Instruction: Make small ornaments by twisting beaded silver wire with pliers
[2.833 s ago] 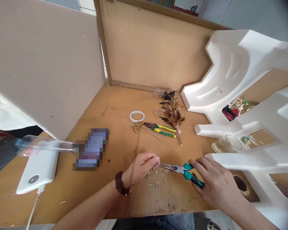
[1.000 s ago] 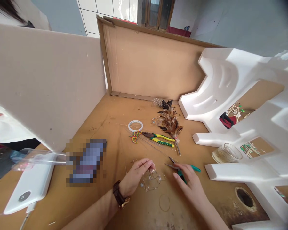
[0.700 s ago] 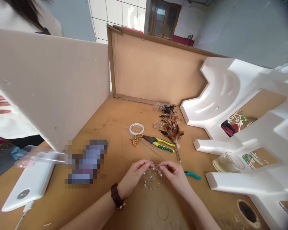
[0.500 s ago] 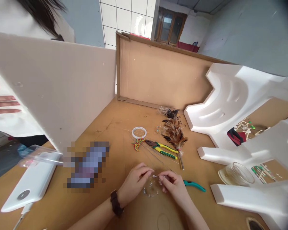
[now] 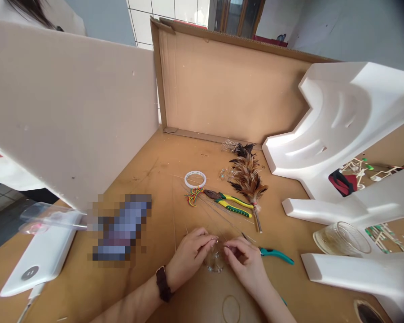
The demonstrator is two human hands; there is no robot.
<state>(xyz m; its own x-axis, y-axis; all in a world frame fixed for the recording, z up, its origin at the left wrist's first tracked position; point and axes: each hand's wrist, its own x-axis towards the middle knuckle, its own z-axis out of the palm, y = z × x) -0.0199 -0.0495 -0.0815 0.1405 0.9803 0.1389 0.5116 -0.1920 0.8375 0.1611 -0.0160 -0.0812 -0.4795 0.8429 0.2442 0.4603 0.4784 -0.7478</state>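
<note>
Between my hands hangs a small loop of clear beaded wire (image 5: 215, 264), just above the table. My left hand (image 5: 191, 255), with a dark watch strap (image 5: 163, 283) on the wrist, pinches the top of the loop between thumb and forefinger. A hand's breadth or less to the right, my right hand (image 5: 244, 260) is closed in a pinch on the fine strand, which is hard to make out. Teal-handled pliers (image 5: 278, 255) lie beside my right hand, partly covered by it. Beyond my hands are pliers with yellow and green handles (image 5: 234, 206).
A white ring-shaped roll (image 5: 195, 172), colourful threads (image 5: 194, 195) and a feather duster (image 5: 249, 177) lie ahead. At right are a glass (image 5: 341, 240) and white foam (image 5: 343, 269). A phone-like object (image 5: 123, 229), blurred out, and a white power bank (image 5: 43, 255) lie left. Cardboard (image 5: 229, 85) stands behind.
My head view has tipped down slightly. My fingers still pinch close together, and the beaded loop now hangs narrower and nearer my left fingers.
</note>
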